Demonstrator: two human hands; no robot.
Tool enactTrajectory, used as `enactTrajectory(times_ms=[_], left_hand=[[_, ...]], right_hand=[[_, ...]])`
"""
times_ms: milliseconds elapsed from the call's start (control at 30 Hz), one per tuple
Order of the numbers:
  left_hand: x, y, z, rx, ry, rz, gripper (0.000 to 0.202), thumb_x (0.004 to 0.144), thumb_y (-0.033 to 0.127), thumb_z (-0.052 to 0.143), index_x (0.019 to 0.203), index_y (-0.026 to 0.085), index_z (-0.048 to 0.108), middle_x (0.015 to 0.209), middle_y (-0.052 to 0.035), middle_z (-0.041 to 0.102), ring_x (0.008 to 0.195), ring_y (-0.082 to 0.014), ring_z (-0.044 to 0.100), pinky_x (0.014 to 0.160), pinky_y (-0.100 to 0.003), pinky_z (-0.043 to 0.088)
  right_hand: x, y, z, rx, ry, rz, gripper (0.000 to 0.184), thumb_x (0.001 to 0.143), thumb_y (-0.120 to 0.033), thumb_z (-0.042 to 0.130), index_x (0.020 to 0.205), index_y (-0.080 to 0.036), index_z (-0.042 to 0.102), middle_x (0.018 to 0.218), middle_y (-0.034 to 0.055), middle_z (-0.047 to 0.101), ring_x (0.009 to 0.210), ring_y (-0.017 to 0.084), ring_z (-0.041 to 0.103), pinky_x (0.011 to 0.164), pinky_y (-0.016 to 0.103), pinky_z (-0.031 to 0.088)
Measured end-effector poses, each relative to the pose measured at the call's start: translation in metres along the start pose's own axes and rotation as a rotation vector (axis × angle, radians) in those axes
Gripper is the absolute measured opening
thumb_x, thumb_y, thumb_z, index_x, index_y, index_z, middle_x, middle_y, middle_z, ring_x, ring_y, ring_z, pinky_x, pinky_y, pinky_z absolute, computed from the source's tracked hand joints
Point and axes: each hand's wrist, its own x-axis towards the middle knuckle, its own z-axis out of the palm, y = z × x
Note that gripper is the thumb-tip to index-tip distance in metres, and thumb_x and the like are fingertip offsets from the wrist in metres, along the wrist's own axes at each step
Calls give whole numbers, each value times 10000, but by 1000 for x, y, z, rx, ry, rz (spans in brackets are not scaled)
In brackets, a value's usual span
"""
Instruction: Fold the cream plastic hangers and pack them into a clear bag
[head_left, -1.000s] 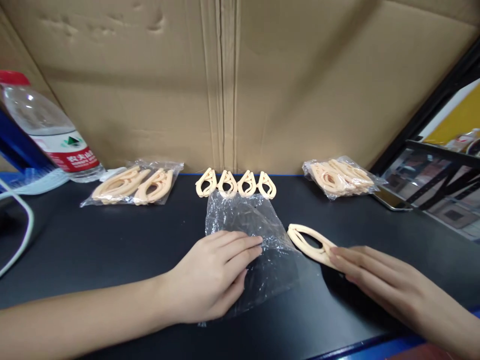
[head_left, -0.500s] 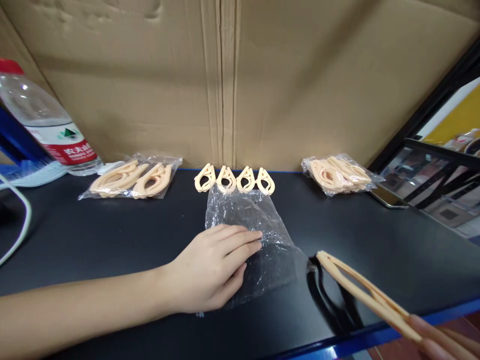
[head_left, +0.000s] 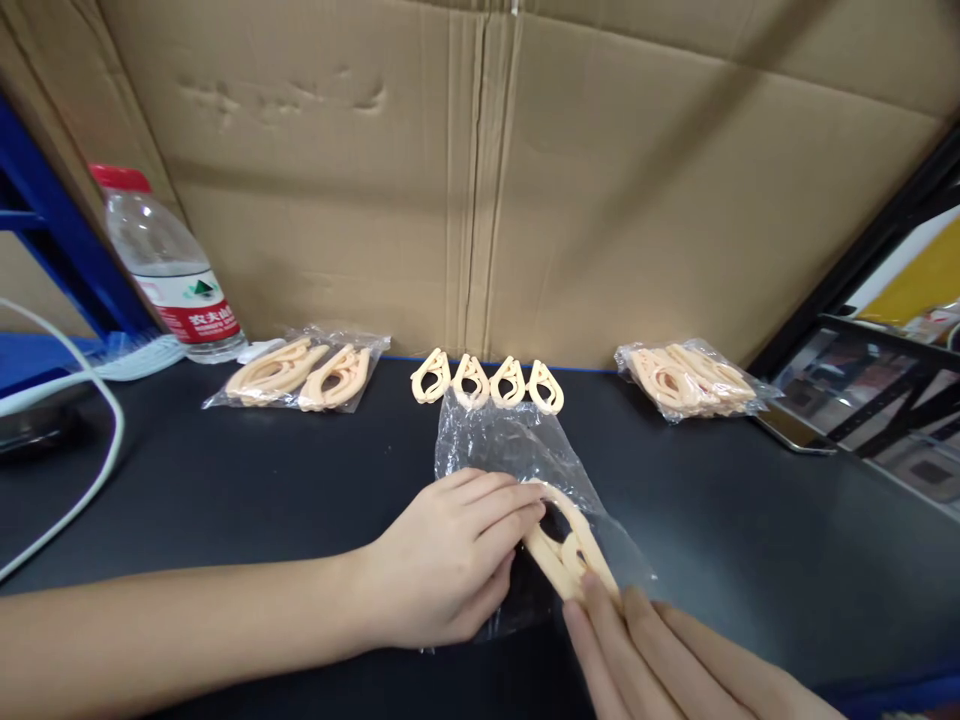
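Observation:
A clear plastic bag [head_left: 517, 450] lies on the black tabletop [head_left: 262, 490] in front of me. My left hand [head_left: 450, 555] rests on the bag's near end, fingers together and touching a peach plastic clip [head_left: 566, 545]. My right hand [head_left: 667, 660] holds that clip by its near end and has its tip at the bag's mouth. A row of several small peach clips [head_left: 487, 380] lies just beyond the bag.
Two filled bags of peach clips [head_left: 300, 372] [head_left: 690, 378] lie at the back left and back right. A water bottle [head_left: 169, 265] stands far left by a blue frame and a white cable [head_left: 82, 490]. A cardboard wall [head_left: 487, 170] closes the back. A phone [head_left: 795, 432] lies right.
My right hand lifted the long clip off the table, drew it back toward me, then brought it left to the bag. The left hand stayed on the bag; the view tilted up.

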Motion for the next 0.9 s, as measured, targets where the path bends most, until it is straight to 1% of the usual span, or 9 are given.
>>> enactTrajectory(times_ms=[133,300,533,600,667,733,800,867,900], left_hand=[[-1,0,0,-47,8,-4,466,782,68,507,1247,52,496,1270,-164,588,1161,-254,544,963,-392,486],[-1,0,-1,-64,-1,-26,520,785,80,505,1302,57,450,1307,-163,561,1196,-255,518,988,-398,470],[1,1,-3,-78,-49,-7,518,820,82,476,1336,69,428,1297,-162,566,1181,-255,526,976,-402,474],[1,1,-3,-79,-53,3,500,823,79,475,1322,66,442,1291,-164,570,1180,-259,525,981,-405,469],[0,0,-3,-84,-53,2,500,821,75,476,1320,65,443,1300,-165,564,1181,-259,524,983,-403,467],[1,0,-3,-92,-55,-6,504,814,72,480,1317,67,444,1301,-165,562,1172,-256,531,974,-396,474],[1,-1,-3,-91,-70,-10,485,813,79,485,1298,72,464,1289,-161,572,1152,-258,543,959,-396,483],[2,-1,-3,-76,-83,-10,463,820,86,486,1283,76,478,1278,-158,581,1137,-262,552,948,-402,489],[2,0,-3,-69,-84,-9,461,823,86,485,1284,77,476,1278,-158,582,1133,-261,554,945,-403,491]], right_hand=[[30,7,7,44,-61,53,272,750,-19,470,898,-39,697,811,155,740,604,220,672,523,301,563],[39,-9,33,45,-150,150,339,683,-76,476,902,63,695,849,287,701,636,318,689,493,379,560],[24,-22,64,17,-305,334,401,612,-24,523,967,52,694,903,285,700,762,315,707,569,331,582],[20,-24,58,37,-297,355,424,630,-33,508,1008,49,682,961,276,695,838,313,700,628,335,585],[19,-21,42,50,-276,359,444,650,-59,486,1042,45,666,1009,274,685,815,304,699,563,320,565],[23,-7,24,93,-241,336,379,678,-93,472,979,-3,684,924,238,710,591,235,669,393,271,455],[30,24,15,203,-174,299,204,720,-121,475,751,-107,676,630,108,686,350,133,490,324,250,310],[36,67,26,204,-170,427,206,785,-154,489,619,-147,610,494,51,593,384,146,507,376,257,324],[37,90,41,214,-215,472,218,816,-151,476,656,-139,623,529,54,614,433,154,549,419,257,362]])
